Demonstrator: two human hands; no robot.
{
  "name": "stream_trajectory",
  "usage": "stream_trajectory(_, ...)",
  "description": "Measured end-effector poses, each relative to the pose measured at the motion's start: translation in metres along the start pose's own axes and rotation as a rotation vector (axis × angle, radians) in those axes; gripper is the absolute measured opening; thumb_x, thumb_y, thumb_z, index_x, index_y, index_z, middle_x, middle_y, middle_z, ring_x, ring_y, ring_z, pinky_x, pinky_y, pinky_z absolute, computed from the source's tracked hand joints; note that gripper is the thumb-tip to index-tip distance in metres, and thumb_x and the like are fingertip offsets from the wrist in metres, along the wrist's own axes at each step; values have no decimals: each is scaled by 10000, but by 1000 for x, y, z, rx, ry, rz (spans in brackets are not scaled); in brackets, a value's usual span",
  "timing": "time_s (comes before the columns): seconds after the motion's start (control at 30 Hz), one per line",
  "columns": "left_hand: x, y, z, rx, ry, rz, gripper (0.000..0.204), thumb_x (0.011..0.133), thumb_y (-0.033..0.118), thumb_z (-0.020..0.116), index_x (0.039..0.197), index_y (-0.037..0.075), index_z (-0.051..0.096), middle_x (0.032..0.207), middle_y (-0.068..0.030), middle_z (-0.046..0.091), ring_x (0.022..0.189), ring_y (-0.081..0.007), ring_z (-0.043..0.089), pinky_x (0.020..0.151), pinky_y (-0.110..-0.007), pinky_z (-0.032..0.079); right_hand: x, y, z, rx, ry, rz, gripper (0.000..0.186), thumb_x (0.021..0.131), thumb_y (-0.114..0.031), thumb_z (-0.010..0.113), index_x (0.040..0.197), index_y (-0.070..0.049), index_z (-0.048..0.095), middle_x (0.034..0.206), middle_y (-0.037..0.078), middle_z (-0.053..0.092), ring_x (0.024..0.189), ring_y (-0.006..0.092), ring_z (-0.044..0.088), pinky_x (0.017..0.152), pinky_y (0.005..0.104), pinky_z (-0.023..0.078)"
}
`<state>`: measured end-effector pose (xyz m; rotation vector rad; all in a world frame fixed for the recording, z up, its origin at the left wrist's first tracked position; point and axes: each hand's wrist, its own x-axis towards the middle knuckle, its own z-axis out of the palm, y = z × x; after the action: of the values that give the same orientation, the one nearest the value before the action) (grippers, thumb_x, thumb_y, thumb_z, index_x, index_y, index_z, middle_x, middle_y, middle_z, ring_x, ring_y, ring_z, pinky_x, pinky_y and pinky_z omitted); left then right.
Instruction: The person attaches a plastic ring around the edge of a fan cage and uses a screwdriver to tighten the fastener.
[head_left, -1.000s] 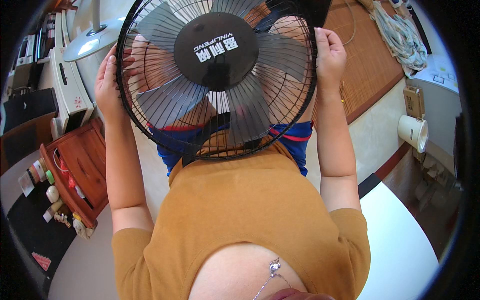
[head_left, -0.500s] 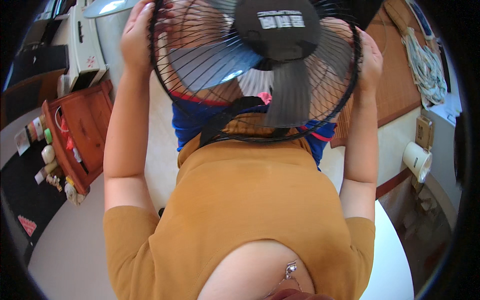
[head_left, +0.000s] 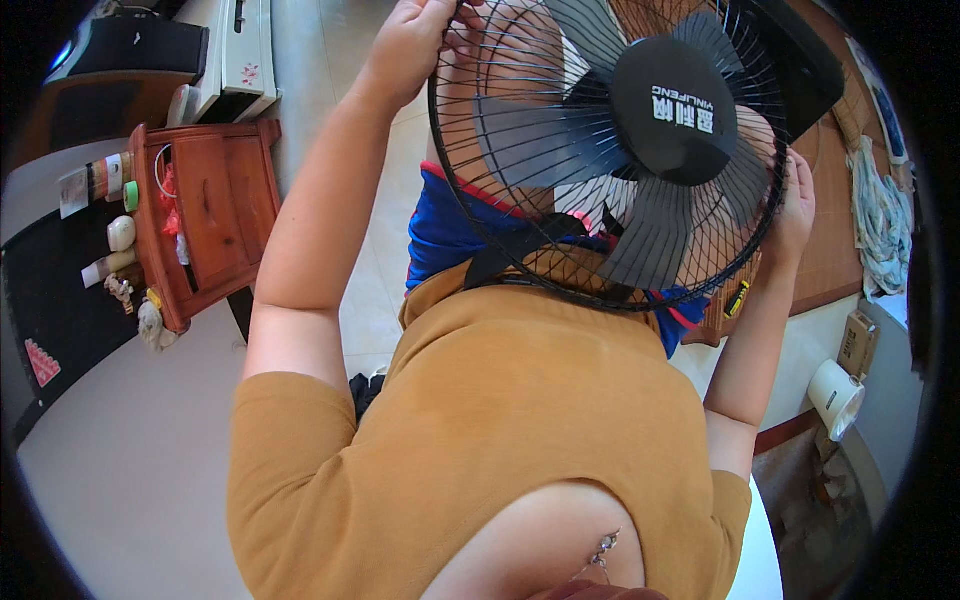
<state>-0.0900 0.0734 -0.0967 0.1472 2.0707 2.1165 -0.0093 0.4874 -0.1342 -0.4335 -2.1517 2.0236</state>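
Note:
A black electric fan (head_left: 675,110) with a round wire cage, dark blades and a glossy hub fills the upper middle of the head view, over my lap. My left hand (head_left: 415,50) grips the cage rim at its upper left, fingers curled round the wires and partly cut off by the top edge. On the opposite side, my right hand (head_left: 795,205) closes on the rim at the right, with some fingers behind the cage. The fan's lower rim lies against my waist. Through the wires my bare legs and blue shorts (head_left: 435,245) show.
A reddish wooden cabinet (head_left: 225,215) stands at the left, beside a black surface (head_left: 60,290) with several small bottles. A brown mat (head_left: 825,240) lies at the right, with a yellow-and-black object (head_left: 737,299) on it. Beyond are a pale cloth bundle (head_left: 880,215) and a white bin (head_left: 836,398).
The fan has moved right in the view and tilted, with both hands still on its rim. The surroundings have shifted right too, and the yellow-and-black object now shows.

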Motion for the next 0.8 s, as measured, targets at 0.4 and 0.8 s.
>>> stream_trajectory(0.4,-1,5,11,84,115,-14,339,978,194,366,1250,36,493,1109,-75,584,882,-108,556,722,-228,474,29,0,-2,-54,-68,40,261,921,-178,542,1105,-26,647,977,20,650,891,107,578,834,233,447)
stream_trajectory(0.8,-1,18,23,108,89,9,344,976,158,362,1266,23,489,1136,-93,584,829,-78,524,666,-189,447,17,1,5,116,9,-101,250,939,-151,512,1105,-4,628,980,42,652,883,95,582,807,218,459)
